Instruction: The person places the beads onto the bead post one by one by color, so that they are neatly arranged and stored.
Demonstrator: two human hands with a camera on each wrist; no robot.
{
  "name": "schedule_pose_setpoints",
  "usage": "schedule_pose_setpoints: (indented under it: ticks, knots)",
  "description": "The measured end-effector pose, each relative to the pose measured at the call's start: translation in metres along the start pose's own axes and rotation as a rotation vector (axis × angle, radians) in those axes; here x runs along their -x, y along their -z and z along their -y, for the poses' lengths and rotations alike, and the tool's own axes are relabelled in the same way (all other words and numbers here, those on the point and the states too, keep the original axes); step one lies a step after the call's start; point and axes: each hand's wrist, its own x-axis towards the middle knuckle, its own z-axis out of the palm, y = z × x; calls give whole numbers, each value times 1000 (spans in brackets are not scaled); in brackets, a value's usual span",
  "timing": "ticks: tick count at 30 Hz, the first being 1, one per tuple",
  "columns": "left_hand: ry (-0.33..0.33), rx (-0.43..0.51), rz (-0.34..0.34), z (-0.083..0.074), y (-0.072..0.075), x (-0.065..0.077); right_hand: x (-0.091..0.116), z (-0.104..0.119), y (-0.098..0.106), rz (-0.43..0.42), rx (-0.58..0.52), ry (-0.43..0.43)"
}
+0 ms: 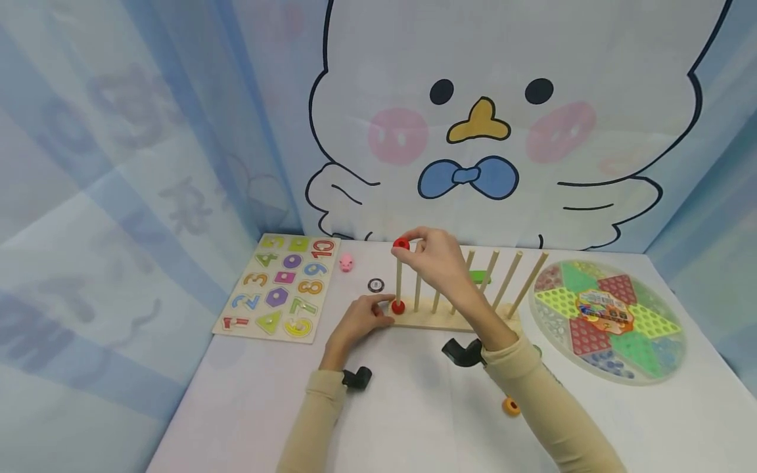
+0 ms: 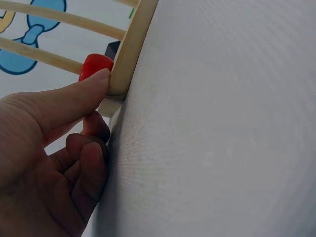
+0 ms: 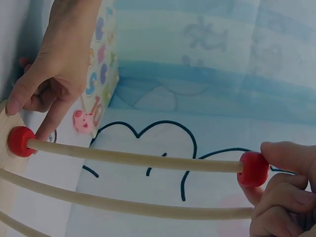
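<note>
Near the middle of the head view, your right hand (image 1: 437, 259) pinches a glossy red, rounded bead (image 1: 401, 244) between thumb and forefinger, at the top end of the leftmost pale wooden peg (image 1: 399, 282). The right wrist view shows the peg's tip meeting the bead, at the right of the frame; you cannot tell from it how far the peg goes into the hole.

Below, your left hand (image 1: 357, 318) holds the left end of the long pale wooden peg stand (image 1: 426, 320), thumb and forefinger set on either side of it. Between them, a second red bead (image 1: 398, 307) sits at the foot of that same peg. In the left wrist view your thumb tip overlaps this lower bead; whether it presses on it is unclear.

At the left of the head view lies a wooden board of coloured numbers and shapes (image 1: 251, 318), with a small pink pig figure (image 1: 346, 263) just beside its upper right corner. A round multicoloured game board (image 1: 558, 335) lies at the right, and an orange ring bead (image 1: 507, 408) near your right sleeve (image 1: 550, 401), lower right.
</note>
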Motion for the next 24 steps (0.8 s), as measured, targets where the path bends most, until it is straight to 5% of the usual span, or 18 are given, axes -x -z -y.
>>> schedule_pose_setpoints:
  ticks: [13, 18, 24]
  knots:
    - [-3, -6, -13, -5, 1, 1, 10, -8, 5, -14, -31, 61]
    - [0, 4, -12, -2, -3, 1, 42, -28, 32, -10, -196, 3]
    - [16, 8, -14, 0, -3, -1, 92, -83, 75, -20, -329, -101]
